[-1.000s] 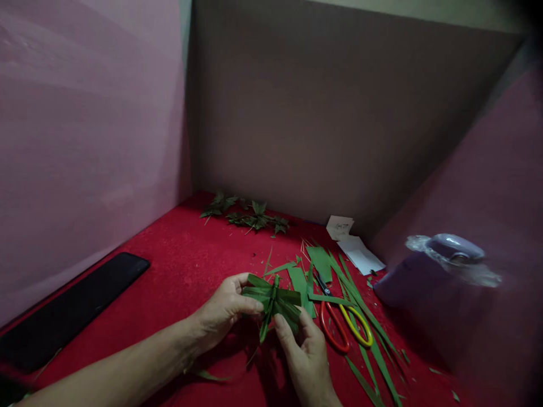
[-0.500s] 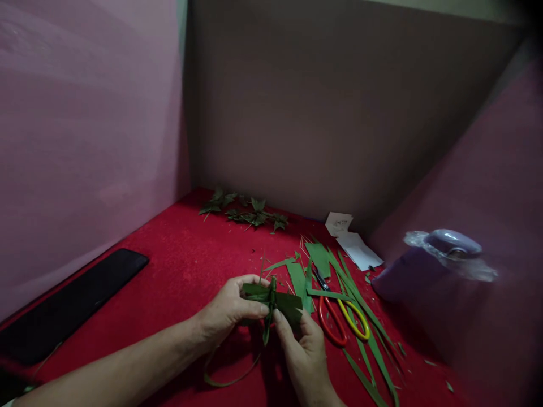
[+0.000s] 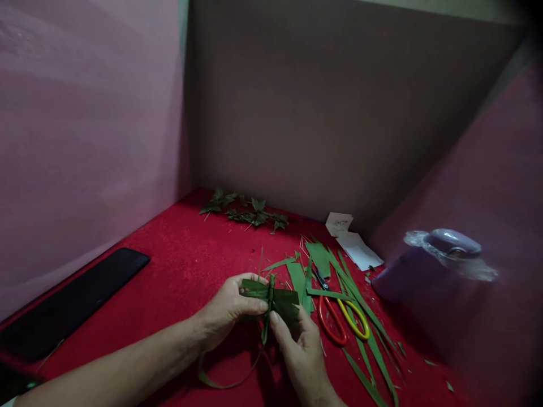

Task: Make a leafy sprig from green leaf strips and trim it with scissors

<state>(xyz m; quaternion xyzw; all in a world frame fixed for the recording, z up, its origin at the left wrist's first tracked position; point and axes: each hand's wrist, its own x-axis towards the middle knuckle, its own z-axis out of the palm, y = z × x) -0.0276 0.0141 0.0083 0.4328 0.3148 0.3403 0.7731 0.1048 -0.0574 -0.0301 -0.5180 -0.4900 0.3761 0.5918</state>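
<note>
Between my two hands is a folded green leaf figure (image 3: 285, 298) with wing-like flaps to either side of a narrow upright middle. My left hand (image 3: 233, 305) pinches its left side, thumb pressed near the middle. On the other side my right hand (image 3: 302, 345) grips the lower right part, its thumb close to the left thumb. A thin leaf strip (image 3: 224, 386) loops down below the left hand. Scissors with one red and one yellow handle (image 3: 333, 322) lie just right of my right hand, among cut leaf pieces (image 3: 298, 278). The fingers behind the figure are partly hidden.
Long green leaf strips (image 3: 377, 356) spread to the right on the red cloth (image 3: 182, 282). Leafy sprigs (image 3: 254, 212) lie at the back, with white papers (image 3: 360, 250) to their right. A purple container with plastic film (image 3: 424, 277) stands at right; a dark flat object (image 3: 85, 299) lies left.
Both hands and the leaf figure have shifted very slightly left. The loop of leaf strip below has swung a little left. My hold on the figure looks the same.
</note>
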